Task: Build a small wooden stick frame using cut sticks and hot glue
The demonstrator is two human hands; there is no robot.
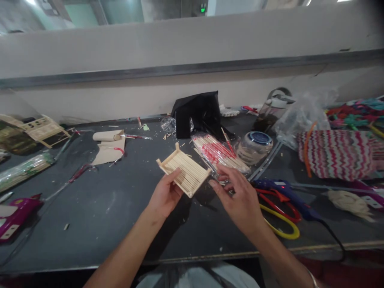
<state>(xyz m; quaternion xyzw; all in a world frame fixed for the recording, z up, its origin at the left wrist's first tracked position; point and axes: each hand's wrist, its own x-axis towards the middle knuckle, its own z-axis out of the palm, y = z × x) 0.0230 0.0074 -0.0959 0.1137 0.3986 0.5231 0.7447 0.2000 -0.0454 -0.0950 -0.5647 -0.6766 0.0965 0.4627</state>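
My left hand [167,194] grips a small model of pale wooden sticks [186,169] by its near left side, the thumb lying over the slatted surface. Stick by stick, the slats form a flat panel with a raised rim and short posts at some corners. Just right of the model is my right hand [237,196], its fingers loosely bent and the thumb apart from them. I see nothing held in it. Behind that hand lies a plastic packet of red-and-natural wooden sticks [219,152]. A blue hot glue gun [288,196] and scissors with red and yellow handles [285,228] lie to its right.
A black bag [199,112] stands at the back, near a clear jar with a blue lid [255,146]. At right lies a striped knitted piece [337,154]. Brown paper [109,148] and a stick-built model [45,130] are at left, beyond a magenta tool [18,218].
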